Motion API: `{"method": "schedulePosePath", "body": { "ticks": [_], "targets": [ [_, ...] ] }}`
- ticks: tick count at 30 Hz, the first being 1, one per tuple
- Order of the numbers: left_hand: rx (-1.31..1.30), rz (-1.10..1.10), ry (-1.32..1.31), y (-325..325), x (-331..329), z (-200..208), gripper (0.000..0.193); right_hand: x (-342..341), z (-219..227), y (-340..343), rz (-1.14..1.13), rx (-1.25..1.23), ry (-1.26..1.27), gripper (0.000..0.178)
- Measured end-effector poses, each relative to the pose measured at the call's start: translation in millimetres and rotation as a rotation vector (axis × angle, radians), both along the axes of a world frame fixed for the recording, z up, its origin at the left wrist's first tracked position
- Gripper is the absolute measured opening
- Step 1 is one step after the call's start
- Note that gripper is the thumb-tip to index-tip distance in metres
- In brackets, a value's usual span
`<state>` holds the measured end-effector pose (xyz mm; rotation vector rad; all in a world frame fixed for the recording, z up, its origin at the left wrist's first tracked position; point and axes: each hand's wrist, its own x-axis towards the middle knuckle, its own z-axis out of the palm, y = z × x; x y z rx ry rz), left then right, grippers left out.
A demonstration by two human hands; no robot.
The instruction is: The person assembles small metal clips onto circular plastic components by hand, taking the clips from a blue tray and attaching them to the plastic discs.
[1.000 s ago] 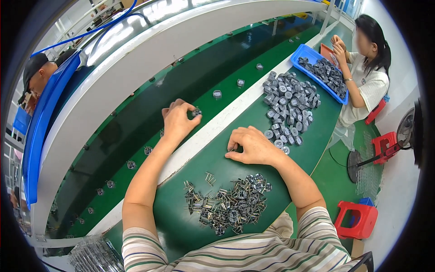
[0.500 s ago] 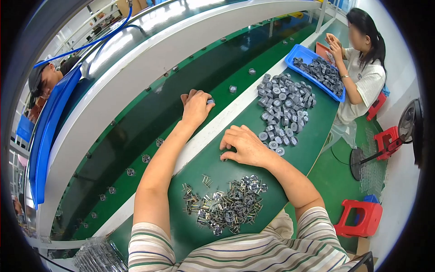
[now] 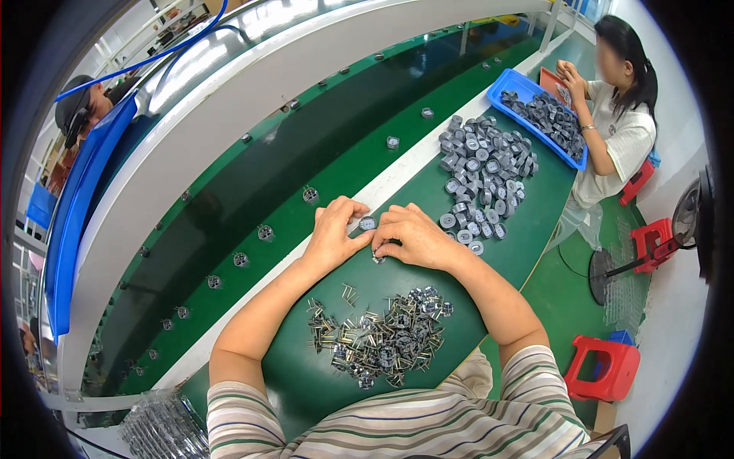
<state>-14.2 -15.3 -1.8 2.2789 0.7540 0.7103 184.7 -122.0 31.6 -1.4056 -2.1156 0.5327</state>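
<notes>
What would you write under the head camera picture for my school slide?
Left hand and right hand meet over a small round grey part on a green table, between two piles of parts.

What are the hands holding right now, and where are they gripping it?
The right hand pinches a small metal part in its fingertips; the exact grip point is hidden. The left hand holds nothing visible.

A worker's bare left hand (image 3: 334, 233) and right hand (image 3: 413, 236) extend from forearms uncovered to above the elbow, with no gloves, rings or watch visible. Short sleeves of a shirt (image 3: 428, 428) striped in cream, green and rust red fill the frame at six o'clock.
</notes>
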Motion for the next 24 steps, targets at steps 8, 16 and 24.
{"method": "schedulePosePath", "body": {
  "ticks": [8,16,24],
  "targets": [
    [0.089,-0.093,0.009,-9,3,-2,0.036,8,-18,16,-0.196,0.022,0.233,0.011],
    [0.078,-0.093,-0.005,-10,4,-4,0.039,5,-20,14,-0.289,0.061,0.087,0.013],
    [0.077,-0.093,0.002,-8,4,-7,0.039,-3,-13,12,-0.268,0.144,0.015,0.013]
  ]
}}
